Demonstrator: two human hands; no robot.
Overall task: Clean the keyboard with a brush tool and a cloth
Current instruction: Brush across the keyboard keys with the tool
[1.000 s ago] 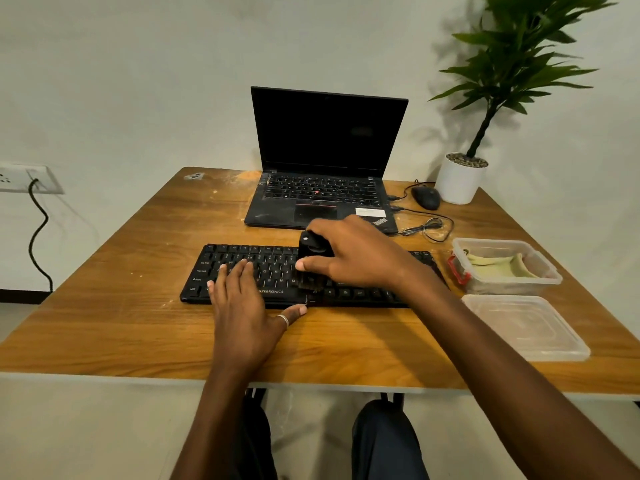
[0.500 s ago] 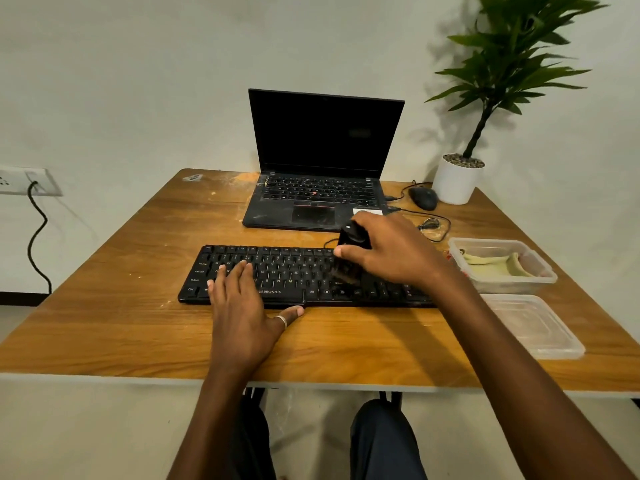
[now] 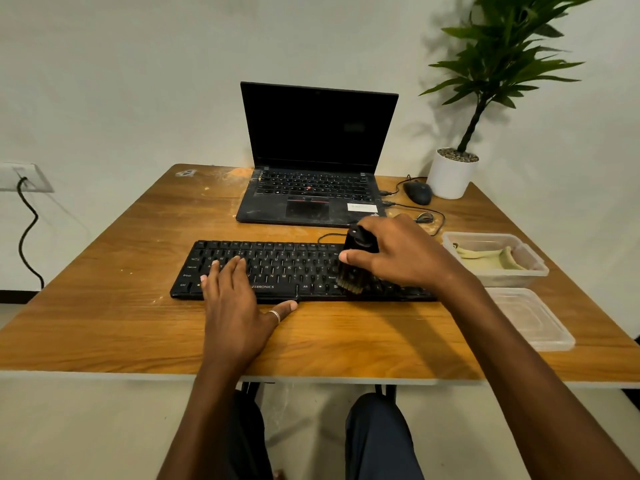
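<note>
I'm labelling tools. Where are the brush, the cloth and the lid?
brush [image 3: 353, 278], head view, on its bristles.
cloth [image 3: 491, 259], head view, on the fold inside the tub.
lid [image 3: 530, 318], head view, on its flat middle.

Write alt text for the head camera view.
A person's right hand sweeps a black brush over a black keyboard while the left hand steadies it. A laptop sits behind on the wooden table.
</note>
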